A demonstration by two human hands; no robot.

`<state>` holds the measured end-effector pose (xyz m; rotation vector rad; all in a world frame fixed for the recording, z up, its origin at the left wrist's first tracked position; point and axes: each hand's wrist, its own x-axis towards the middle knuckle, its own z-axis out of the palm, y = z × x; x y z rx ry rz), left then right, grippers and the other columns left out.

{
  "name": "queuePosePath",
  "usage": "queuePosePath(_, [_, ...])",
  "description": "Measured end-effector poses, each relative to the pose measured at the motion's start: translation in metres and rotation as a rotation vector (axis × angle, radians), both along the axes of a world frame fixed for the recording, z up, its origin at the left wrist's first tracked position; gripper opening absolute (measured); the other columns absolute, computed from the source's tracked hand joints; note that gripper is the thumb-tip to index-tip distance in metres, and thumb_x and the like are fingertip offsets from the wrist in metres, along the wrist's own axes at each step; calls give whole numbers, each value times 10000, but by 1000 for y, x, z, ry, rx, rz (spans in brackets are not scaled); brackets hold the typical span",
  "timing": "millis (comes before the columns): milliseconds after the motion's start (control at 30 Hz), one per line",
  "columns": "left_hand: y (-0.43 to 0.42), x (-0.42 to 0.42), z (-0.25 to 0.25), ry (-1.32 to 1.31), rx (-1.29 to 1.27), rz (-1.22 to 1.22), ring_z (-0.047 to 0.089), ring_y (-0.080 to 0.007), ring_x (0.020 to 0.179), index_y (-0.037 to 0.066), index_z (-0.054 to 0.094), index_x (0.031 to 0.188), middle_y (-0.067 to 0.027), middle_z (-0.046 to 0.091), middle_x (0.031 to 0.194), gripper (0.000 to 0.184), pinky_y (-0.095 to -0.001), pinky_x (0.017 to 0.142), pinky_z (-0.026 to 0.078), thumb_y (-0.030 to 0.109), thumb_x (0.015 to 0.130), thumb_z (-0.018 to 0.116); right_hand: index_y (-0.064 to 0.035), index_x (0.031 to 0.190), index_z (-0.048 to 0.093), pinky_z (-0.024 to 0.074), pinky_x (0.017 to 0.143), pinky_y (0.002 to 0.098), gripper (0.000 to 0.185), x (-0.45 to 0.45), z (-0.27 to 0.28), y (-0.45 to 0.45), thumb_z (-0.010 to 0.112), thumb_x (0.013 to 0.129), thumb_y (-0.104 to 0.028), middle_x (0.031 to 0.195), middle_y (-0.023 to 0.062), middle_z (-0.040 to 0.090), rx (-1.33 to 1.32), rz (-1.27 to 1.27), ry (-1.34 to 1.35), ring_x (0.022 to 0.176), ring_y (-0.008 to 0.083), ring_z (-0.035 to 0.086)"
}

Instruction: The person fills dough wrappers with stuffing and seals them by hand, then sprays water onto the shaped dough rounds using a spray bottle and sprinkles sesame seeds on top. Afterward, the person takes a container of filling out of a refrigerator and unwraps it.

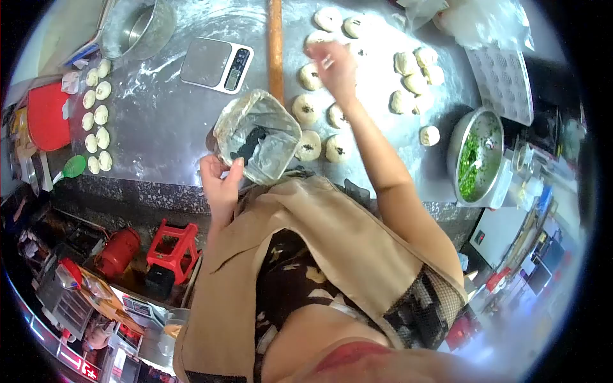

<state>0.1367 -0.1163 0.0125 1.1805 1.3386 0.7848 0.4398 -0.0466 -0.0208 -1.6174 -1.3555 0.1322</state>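
My left hand (220,183) grips the rim of a square, cloudy plastic tub (279,137), tilted so its inside shows. Black seeds (251,144), apparently sesame, lie at the bottom. Over the rows of round dough buns (306,109), my right hand (336,69) is stretched out, slightly blurred, with its fingers drawn together; whatever they hold is too small to make out. Several buns, such as the near one (338,148), carry dark specks on top. The hand partly covers the buns beneath it.
A rolling pin (275,51) lies beyond the tub, beside a digital scale (207,62). More dough pieces (415,83) sit at right, near a steel bowl (456,159) with chopped greens. Small dough balls (101,115) line the left side. A metal pot (153,32) stands far left.
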Motion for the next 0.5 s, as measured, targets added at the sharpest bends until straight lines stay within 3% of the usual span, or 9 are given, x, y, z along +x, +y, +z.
queuePosePath(67, [4, 8, 10, -86, -91, 34, 516, -104, 736, 25, 419, 909, -47, 539, 813, 270, -246, 640, 438, 19, 779, 656, -86, 825, 643, 485, 652, 353, 75, -61, 22, -38, 600, 782, -129, 804, 84, 604, -115, 467, -105, 763, 272, 597])
queuePosePath(100, [5, 9, 10, -89, -92, 18, 516, -104, 736, 25, 419, 909, -47, 539, 813, 270, -246, 640, 438, 19, 779, 656, -88, 792, 643, 493, 673, 381, 81, -88, 13, -50, 600, 757, -147, 786, 99, 610, -294, 661, -125, 771, 291, 608])
queuePosePath(167, [1, 8, 10, -52, -85, -18, 518, -102, 734, 20, 424, 921, -48, 542, 802, 294, -245, 631, 443, 25, 771, 677, -74, 758, 644, 497, 701, 401, 94, -132, -6, -60, 585, 737, -145, 775, 129, 623, -661, 775, -226, 777, 307, 621])
queuePosePath(433, [-9, 0, -11, -77, 26, -48, 510, -99, 773, 3, 428, 992, -42, 526, 858, 350, -234, 696, 434, 25, 762, 690, -42, 735, 636, 490, 732, 413, 186, -168, -49, -69, 532, 747, -196, 782, 175, 623, -757, 711, -355, 830, 338, 614])
queuePosePath(500, [-9, -2, -12, -89, 19, -34, 512, -98, 766, 3, 428, 991, -44, 527, 860, 344, -232, 691, 437, 24, 765, 686, -52, 749, 642, 485, 728, 407, 168, -167, -53, -71, 550, 743, -193, 796, 157, 626, -634, 674, -359, 831, 327, 607])
